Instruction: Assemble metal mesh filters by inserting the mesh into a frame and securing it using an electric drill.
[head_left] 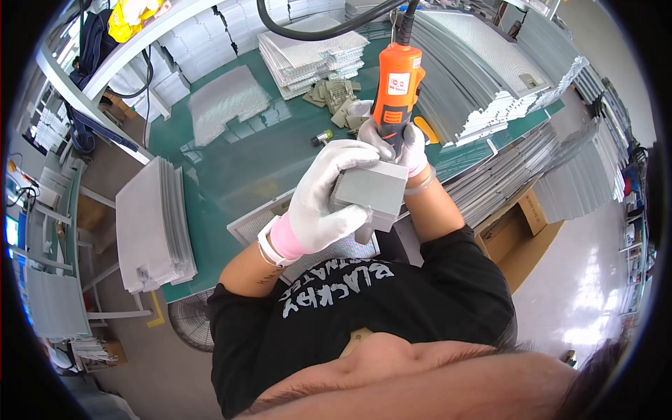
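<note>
My left hand [318, 199], in a white glove with a pink cuff, is closed round a grey box-shaped block [374, 187]. The block has a smooth top and a finely ridged side. Just beyond it, my gloved right hand [409, 145] grips the dark lower end of an orange electric screwdriver [397, 80]. The screwdriver stands nearly upright, with a black cable rising from its top. Its tip is hidden behind the hands and block. Below the block, a perforated panel [357, 246] lies at the table's near edge, partly covered by my arm.
The green table [224, 182] bears stacked silver mesh panels [308, 52], loose small grey plates [339, 98] and a small green-and-black item [321, 138]. More panels stand at the left edge [150, 224] and right [469, 77]. An open cardboard box [521, 241] sits right; a fan [190, 322] stands below left.
</note>
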Motion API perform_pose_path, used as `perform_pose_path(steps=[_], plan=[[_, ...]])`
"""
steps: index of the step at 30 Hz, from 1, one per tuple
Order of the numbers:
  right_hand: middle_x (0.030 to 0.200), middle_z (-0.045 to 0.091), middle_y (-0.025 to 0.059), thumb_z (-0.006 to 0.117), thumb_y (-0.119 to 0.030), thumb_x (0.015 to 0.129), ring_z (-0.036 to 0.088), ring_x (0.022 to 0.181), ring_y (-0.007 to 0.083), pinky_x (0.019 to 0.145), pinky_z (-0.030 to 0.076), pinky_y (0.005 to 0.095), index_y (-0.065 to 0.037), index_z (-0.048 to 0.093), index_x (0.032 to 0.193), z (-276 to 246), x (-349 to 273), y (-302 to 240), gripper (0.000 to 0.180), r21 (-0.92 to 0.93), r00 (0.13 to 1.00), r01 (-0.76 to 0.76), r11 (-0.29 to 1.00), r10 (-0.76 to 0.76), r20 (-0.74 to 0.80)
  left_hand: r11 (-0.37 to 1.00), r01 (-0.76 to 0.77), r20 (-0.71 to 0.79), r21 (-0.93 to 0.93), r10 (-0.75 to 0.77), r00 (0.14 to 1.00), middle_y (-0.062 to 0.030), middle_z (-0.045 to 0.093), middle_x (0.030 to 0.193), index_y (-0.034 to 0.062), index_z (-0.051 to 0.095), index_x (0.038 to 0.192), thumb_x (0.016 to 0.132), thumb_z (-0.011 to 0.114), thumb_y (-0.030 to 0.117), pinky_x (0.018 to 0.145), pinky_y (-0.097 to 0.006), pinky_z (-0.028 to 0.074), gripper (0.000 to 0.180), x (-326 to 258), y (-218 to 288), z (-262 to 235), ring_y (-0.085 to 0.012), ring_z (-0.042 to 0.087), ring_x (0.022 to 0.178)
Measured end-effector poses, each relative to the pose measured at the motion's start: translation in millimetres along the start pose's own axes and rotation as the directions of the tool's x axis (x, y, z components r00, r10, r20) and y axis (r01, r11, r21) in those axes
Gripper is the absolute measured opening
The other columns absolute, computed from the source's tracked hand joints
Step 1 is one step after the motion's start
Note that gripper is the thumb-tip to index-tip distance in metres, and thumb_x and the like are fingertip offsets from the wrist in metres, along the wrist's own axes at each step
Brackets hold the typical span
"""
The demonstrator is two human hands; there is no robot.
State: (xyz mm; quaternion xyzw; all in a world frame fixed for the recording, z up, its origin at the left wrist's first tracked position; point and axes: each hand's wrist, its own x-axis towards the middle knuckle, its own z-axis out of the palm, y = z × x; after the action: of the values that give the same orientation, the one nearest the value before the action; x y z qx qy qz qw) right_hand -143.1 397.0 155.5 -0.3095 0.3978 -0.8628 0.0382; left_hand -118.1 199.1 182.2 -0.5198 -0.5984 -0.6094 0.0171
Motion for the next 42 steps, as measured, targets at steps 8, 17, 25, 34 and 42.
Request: perform_pose_path(steps=[8,17,25,34,42], plan=[[0.075,0.054,0.0058,0.060,-0.039,0.091,0.050,0.063,0.0109,0.057,0.043,0.0246,0.001,0.033,0.146,6,5,-3,0.073,-0.086,0.992,0.074,0.994,-0.082,-0.097,0.884,0.072,-0.269,-0.462,-0.217,0.939,-0.0191,0.047,0.141,-0.0004,0.038,0.142,0.091,0.059,0.039,0.103,-0.039,0.043,0.067,0,-21,-14,-0.0255,0.055,0.121],[0.080,0.060,0.0078,0.056,-0.012,0.093,0.056,0.066,0.0119,0.062,0.049,0.0274,-0.003,0.042,0.130,44,19,-10,0.040,-0.291,0.939,0.159,0.943,-0.236,-0.252,0.995,0.046,-0.523,-0.091,-0.087,0.848,-0.0091,0.046,0.128,0.0082,0.042,0.131,0.072,0.071,0.013,0.101,-0.036,0.042,0.066,-7,-29,-20,-0.0206,0.049,0.119],[0.078,0.060,0.0085,0.062,-0.025,0.092,0.056,0.064,0.0120,0.059,0.048,0.0263,-0.005,0.040,0.137,59,51,-27,0.054,-0.449,0.968,0.106,0.887,-0.195,-0.156,0.964,-0.044,-0.565,-0.261,-0.116,0.817,-0.0067,0.043,0.131,0.0113,0.034,0.142,0.077,0.058,0.002,0.100,-0.035,0.043,0.071,-12,-29,-32,-0.0164,0.047,0.113],[0.131,0.052,0.0100,0.059,-0.014,0.094,0.050,0.116,0.0153,0.100,0.038,0.0263,0.001,0.032,0.148,74,102,-81,0.062,-0.851,0.792,0.200,0.486,-0.592,-0.152,0.370,0.519,-0.101,0.770,-0.734,0.672,-0.0222,0.064,0.118,0.0026,0.054,0.133,0.090,0.062,0.025,0.095,-0.039,0.048,0.049,-93,-26,-73,-0.0341,0.062,0.110],[0.145,0.040,0.0187,0.062,-0.009,0.090,0.039,0.135,0.0274,0.113,0.030,0.0359,0.000,0.029,0.149,47,133,-104,0.068,-0.937,0.674,0.319,-0.140,-0.661,0.329,0.472,0.424,-0.327,0.773,-0.275,0.904,-0.0163,0.069,0.109,0.0086,0.069,0.116,0.087,0.065,0.025,0.085,-0.037,0.053,0.033,-70,-29,-139,-0.0304,0.068,0.096]])
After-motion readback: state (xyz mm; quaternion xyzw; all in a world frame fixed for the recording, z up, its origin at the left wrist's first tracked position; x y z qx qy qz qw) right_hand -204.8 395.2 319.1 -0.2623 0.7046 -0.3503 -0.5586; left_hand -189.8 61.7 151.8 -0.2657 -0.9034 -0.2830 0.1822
